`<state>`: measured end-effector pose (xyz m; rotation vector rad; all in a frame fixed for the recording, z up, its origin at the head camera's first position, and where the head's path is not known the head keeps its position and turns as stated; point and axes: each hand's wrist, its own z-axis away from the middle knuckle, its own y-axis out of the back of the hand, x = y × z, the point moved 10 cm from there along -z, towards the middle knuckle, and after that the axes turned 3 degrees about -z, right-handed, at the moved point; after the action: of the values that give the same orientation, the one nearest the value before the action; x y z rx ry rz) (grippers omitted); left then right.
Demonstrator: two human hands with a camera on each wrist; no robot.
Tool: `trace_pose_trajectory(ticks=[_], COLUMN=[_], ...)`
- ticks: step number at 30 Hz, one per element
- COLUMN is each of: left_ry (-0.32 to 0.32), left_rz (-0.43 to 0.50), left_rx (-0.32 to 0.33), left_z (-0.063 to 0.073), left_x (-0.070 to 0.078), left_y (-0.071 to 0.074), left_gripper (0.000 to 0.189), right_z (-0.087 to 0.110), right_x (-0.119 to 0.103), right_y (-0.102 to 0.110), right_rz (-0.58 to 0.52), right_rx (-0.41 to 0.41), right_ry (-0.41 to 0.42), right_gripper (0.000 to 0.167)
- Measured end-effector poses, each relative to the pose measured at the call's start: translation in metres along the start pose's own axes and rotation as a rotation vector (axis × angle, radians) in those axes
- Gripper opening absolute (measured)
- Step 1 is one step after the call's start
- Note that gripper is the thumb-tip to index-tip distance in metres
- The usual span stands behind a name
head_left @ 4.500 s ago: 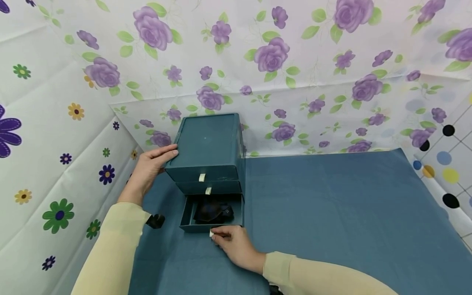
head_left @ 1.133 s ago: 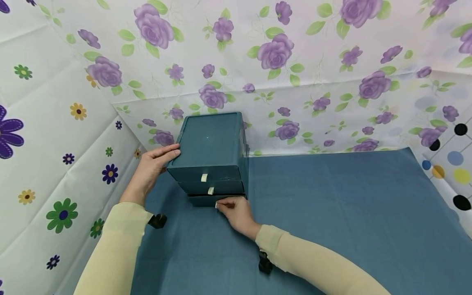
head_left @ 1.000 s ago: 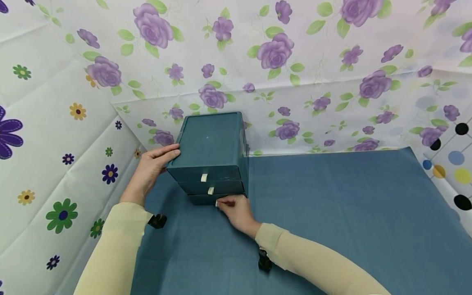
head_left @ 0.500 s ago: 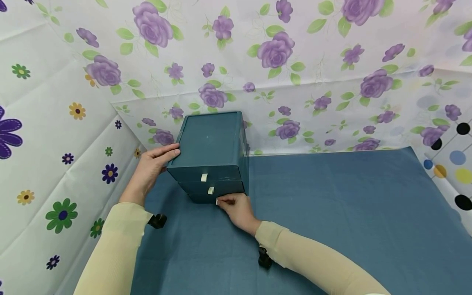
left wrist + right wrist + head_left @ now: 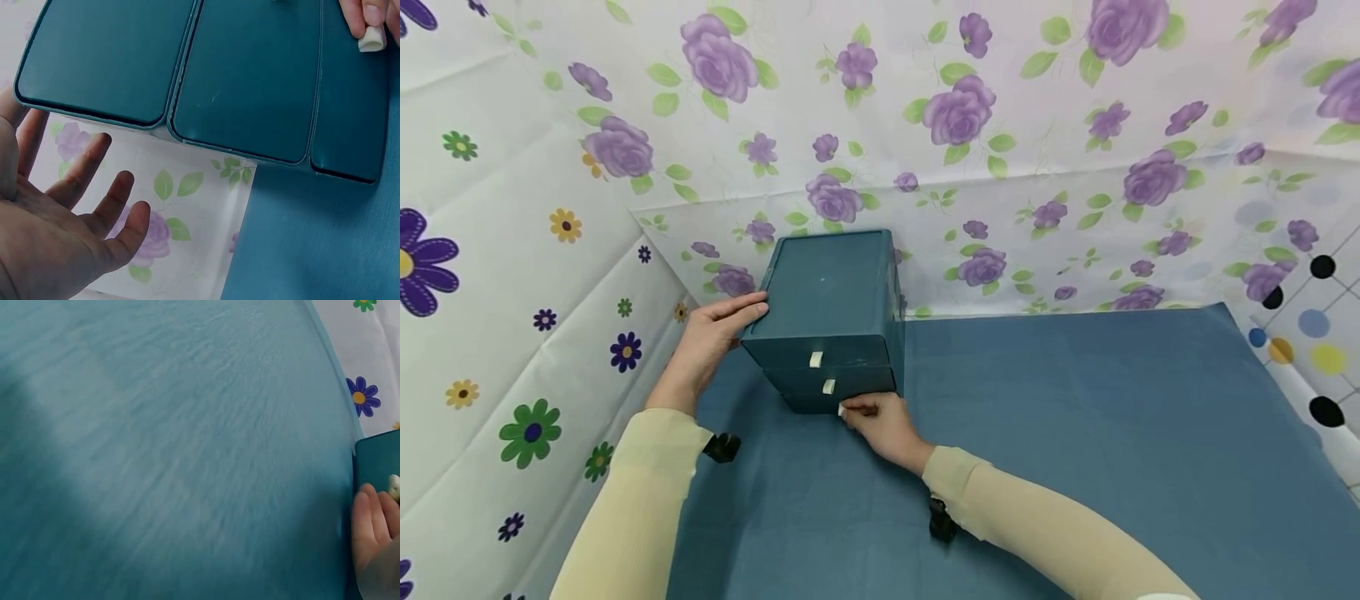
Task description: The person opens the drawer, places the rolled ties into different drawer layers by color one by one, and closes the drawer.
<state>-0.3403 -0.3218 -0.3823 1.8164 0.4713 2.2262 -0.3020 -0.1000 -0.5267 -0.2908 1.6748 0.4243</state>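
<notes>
A dark teal three-drawer storage box [image 5: 823,287] stands near the back wall, all its drawers pushed in. At its upper left edge rests my left hand [image 5: 703,346]; in the left wrist view the remaining fingers of that hand [image 5: 75,231] spread out loosely beside the box. My right hand [image 5: 883,425] pinches the small cream pull tab [image 5: 372,40] on the bottom drawer [image 5: 808,404], seen low at the front. The two upper drawers carry matching tabs, the top one [image 5: 816,359] and the middle one [image 5: 829,387]. In the right wrist view, the right hand [image 5: 375,531] lies at the box's front.
Blue cloth [image 5: 1037,450] covers the table, reaching far to the right of the box. A floral sheet [image 5: 1037,125] hangs behind, and a flowered sheet [image 5: 512,292] borders the left side. A dotted sheet [image 5: 1330,358] is at the right edge.
The bottom drawer, earlier pulled out with dark items inside, has slid back into the box with the right hand on its tab. The left hand has stayed at the box's edge.
</notes>
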Motion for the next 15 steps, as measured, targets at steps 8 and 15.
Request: trace_pose_trajectory(ticks=[8,15], left_ry=[0.010,-0.208], left_rz=[-0.022,-0.193], left_rx=[0.019,0.174], left_z=[-0.008,-0.003], left_x=[0.001,0.044], left_y=[0.002,0.001], left_gripper=[0.054,0.048], right_z=[0.018,0.032], right_x=[-0.008,-0.020], right_y=[0.032,0.108], right_rz=[0.011,0.313], right_rx=[-0.185,-0.205], right_ry=[-0.134,-0.162], right_gripper=[0.029,0.025])
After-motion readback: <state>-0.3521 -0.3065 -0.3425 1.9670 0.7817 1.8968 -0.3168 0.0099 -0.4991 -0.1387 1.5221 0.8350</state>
